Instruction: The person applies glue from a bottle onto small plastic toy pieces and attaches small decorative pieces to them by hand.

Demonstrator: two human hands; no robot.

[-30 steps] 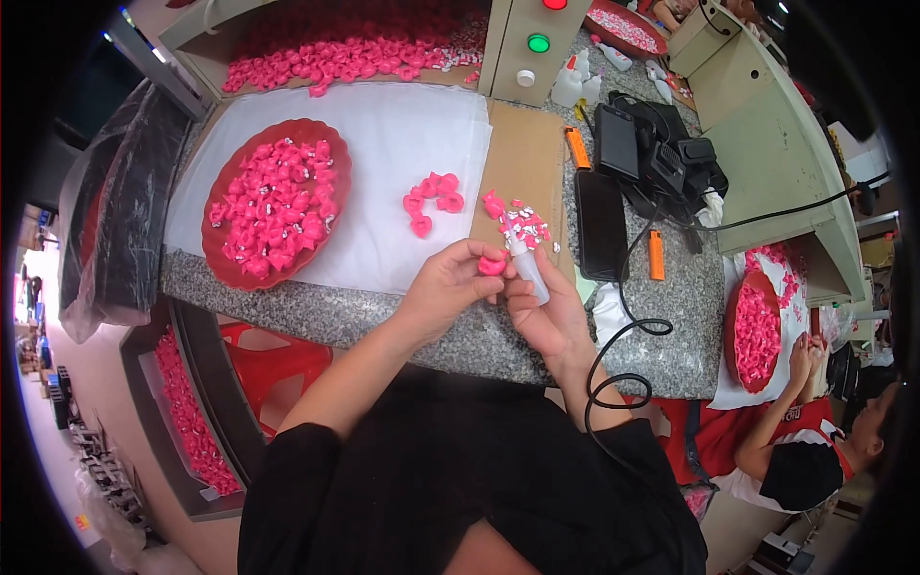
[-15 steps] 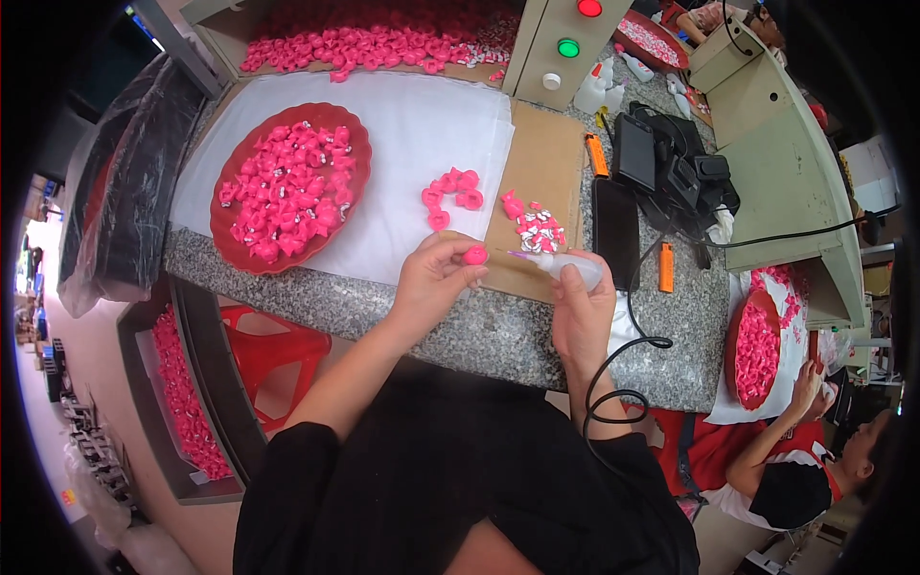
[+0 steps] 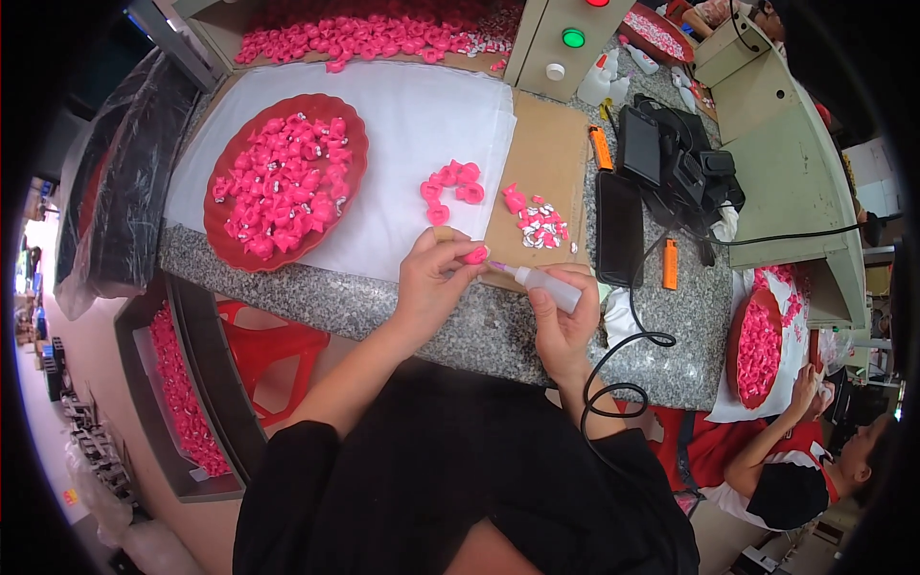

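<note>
Between thumb and fingers, my left hand [image 3: 433, 285] pinches a small pink plastic piece [image 3: 474, 255] over the front edge of the granite worktop. My right hand [image 3: 565, 321] grips a small white squeeze bottle [image 3: 551, 287]. Its thin purplish nozzle [image 3: 497, 266] points left and reaches up to the pink piece; I cannot tell if they touch. Beyond my left hand, several pink pieces [image 3: 450, 179] lie in a loose ring on white paper. Past the bottle, a little heap of white-and-pink flat bits [image 3: 543, 226] lies on brown cardboard, with one pink piece [image 3: 514, 198] beside it.
A red scalloped tray [image 3: 217, 233] of pink pieces stands left. Pink pieces [image 3: 355, 40] fill a shelf at the back. On the right lie a black phone [image 3: 619, 230], orange lighters [image 3: 670, 264] and a black cable [image 3: 613, 386]. A co-worker [image 3: 795, 474] sits at far right.
My right hand has moved left and slightly down, bringing the bottle's nozzle from a short gap away right up to the pink piece. My left hand stays nearly in place.
</note>
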